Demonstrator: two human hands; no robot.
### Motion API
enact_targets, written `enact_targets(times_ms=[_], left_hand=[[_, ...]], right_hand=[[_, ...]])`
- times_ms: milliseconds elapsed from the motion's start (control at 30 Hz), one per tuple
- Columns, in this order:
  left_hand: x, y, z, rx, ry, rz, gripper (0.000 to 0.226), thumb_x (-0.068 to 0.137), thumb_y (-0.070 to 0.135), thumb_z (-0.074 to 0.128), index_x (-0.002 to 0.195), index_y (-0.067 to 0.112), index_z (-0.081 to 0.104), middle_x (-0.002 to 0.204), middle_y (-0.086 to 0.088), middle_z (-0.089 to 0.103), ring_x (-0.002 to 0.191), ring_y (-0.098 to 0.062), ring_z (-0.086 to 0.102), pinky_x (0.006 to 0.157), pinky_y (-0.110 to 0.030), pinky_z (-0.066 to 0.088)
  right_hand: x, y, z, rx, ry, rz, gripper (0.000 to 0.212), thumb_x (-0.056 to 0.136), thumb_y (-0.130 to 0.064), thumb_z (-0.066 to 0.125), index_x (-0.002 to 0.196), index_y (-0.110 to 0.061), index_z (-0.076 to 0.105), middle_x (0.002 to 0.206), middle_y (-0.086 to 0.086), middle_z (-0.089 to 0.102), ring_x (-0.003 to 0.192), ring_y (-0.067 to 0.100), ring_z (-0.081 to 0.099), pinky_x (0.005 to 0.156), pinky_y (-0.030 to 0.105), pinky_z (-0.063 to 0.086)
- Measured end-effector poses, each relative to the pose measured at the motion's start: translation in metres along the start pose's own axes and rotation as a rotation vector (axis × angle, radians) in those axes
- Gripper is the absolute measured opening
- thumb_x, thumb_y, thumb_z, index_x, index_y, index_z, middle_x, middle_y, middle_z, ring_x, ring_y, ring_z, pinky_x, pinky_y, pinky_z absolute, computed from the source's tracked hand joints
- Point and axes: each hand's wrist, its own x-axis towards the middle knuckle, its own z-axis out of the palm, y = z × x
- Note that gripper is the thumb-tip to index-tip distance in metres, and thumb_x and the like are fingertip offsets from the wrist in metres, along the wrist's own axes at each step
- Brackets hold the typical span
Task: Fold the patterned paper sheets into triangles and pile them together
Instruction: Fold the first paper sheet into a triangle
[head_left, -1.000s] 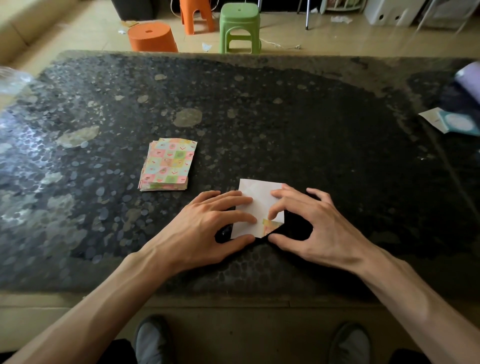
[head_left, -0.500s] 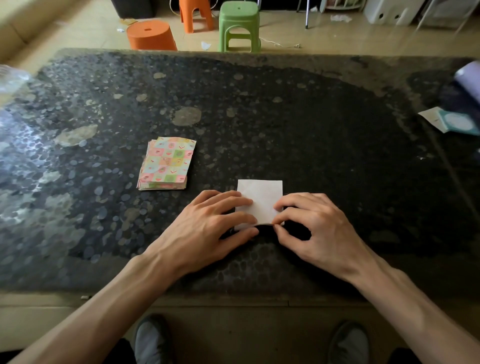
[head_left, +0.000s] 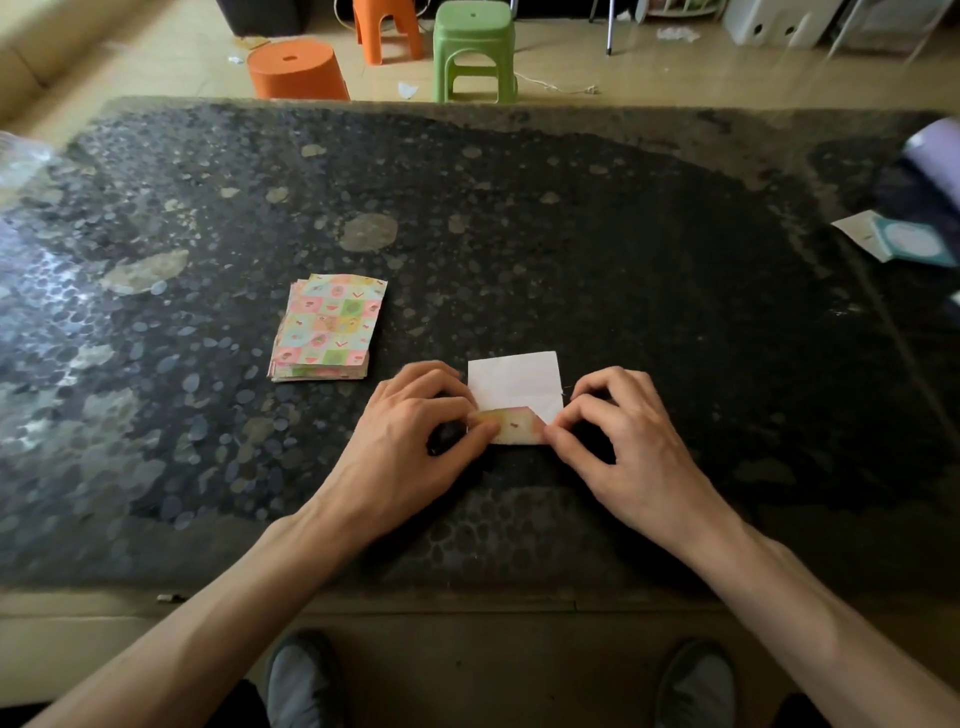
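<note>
1. Under the table's near edge, a left shoe (head_left: 304, 680) sits at 7 o'clock of the view and a right shoe (head_left: 698, 686) at 5 o'clock, both grey, on the floor.
2. Two bare forearms rise from those same corners and converge toward the middle of the dark speckled table (head_left: 649, 249).
3. The left hand (head_left: 410, 441) lies knuckles up with its fingers curled under. Its thumb tip presses on the left end of the turned-up strip, so it grasps the paper sheet (head_left: 514, 382) at its near-left corner.
4. The right hand (head_left: 623, 441) mirrors it, with arched, bent fingers. Thumb and forefinger pinch the sheet's near-right corner.
5. The paper sheet lies flat between the hands, white side up. Its near edge is folded over, showing a narrow patterned band, and a slanted crease shows at the right end.
6. At 10 o'clock from the sheet, apart from it, a stack of patterned sheets (head_left: 330, 327) rests on the table with slightly uneven edges.
7. At 2 o'clock, near the table's right edge, lies a teal-and-white card (head_left: 906, 241).
8. Past the far edge, around 12 o'clock, stand a round orange stool (head_left: 296, 70), a legged orange stool (head_left: 387, 28) and a green stool (head_left: 474, 49).
</note>
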Motion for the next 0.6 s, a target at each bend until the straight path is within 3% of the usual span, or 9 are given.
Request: enact_targets(times_ms=[133,367,600], left_hand=[[-0.001,-0.003,0.006,0.015,0.055,-0.094,0.036,0.088,0.059,0.062,0.081,0.027,0.074,0.104,0.016,0.059,0.124,-0.009,0.045,0.103,-0.04,0.044],[-0.001,-0.002,0.008,0.043,0.048,-0.138,0.04,0.089,0.064,0.059,0.077,0.028,0.07,0.106,0.015,0.054,0.122,-0.006,0.042,0.102,-0.028,0.029],[-0.001,0.0,0.01,0.1,0.076,-0.152,0.035,0.087,0.058,0.065,0.075,0.026,0.072,0.103,0.012,0.05,0.115,-0.009,0.044,0.1,-0.03,0.032]], right_hand=[[0.001,-0.003,0.0,-0.002,0.01,0.032,0.035,0.09,-0.058,0.059,0.09,-0.025,0.072,0.11,-0.012,0.051,0.115,0.008,0.045,0.096,0.027,0.041],[0.005,-0.007,-0.001,-0.031,-0.047,0.093,0.028,0.088,-0.055,0.065,0.088,-0.027,0.072,0.112,-0.014,0.048,0.117,0.004,0.04,0.096,0.023,0.035],[0.01,-0.011,-0.004,-0.035,-0.089,0.152,0.025,0.09,-0.052,0.071,0.085,-0.028,0.073,0.111,-0.014,0.047,0.115,0.003,0.038,0.094,0.021,0.031]])
